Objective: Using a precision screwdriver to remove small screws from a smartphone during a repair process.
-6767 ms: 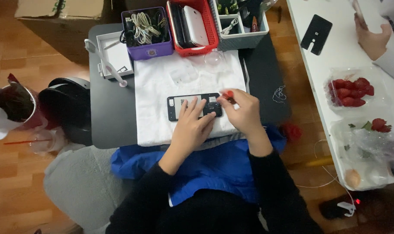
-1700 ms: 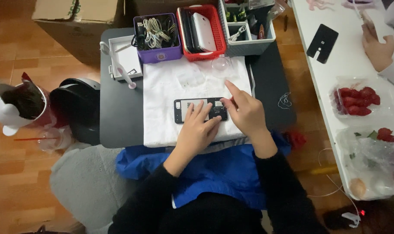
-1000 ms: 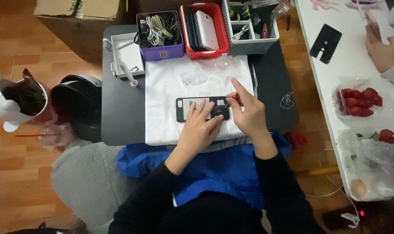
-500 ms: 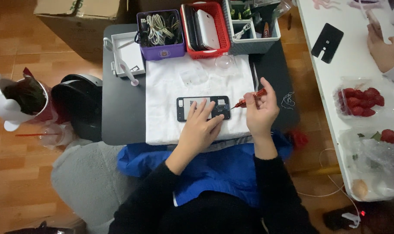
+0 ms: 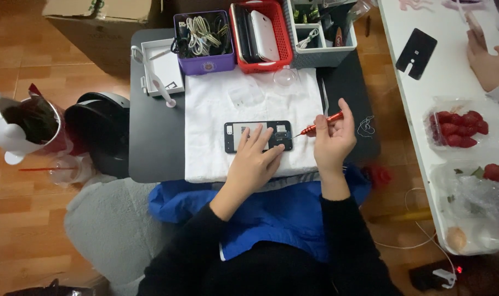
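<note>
An opened black phone [image 5: 234,136] lies flat on a white cloth [image 5: 216,159] spread over a small black table [image 5: 151,142]. My left hand [image 5: 255,159] rests on the phone's right half, fingers spread and pressing it down. My right hand [image 5: 333,141] is lifted to the right of the phone and holds a thin red screwdriver [image 5: 321,124], whose tip points left toward the phone's right end without touching it.
At the table's far edge stand a purple bin of cables [image 5: 203,36], a red basket with phones [image 5: 260,34] and a grey tool tray [image 5: 322,30]. Metal tweezers [image 5: 325,97] lie on the cloth. Another person's hand [image 5: 485,57] works at a white table with strawberry punnets [image 5: 458,127] on the right.
My right hand has drawn the red screwdriver away from the phone, to the right and up. My left hand stays pressed on the phone.
</note>
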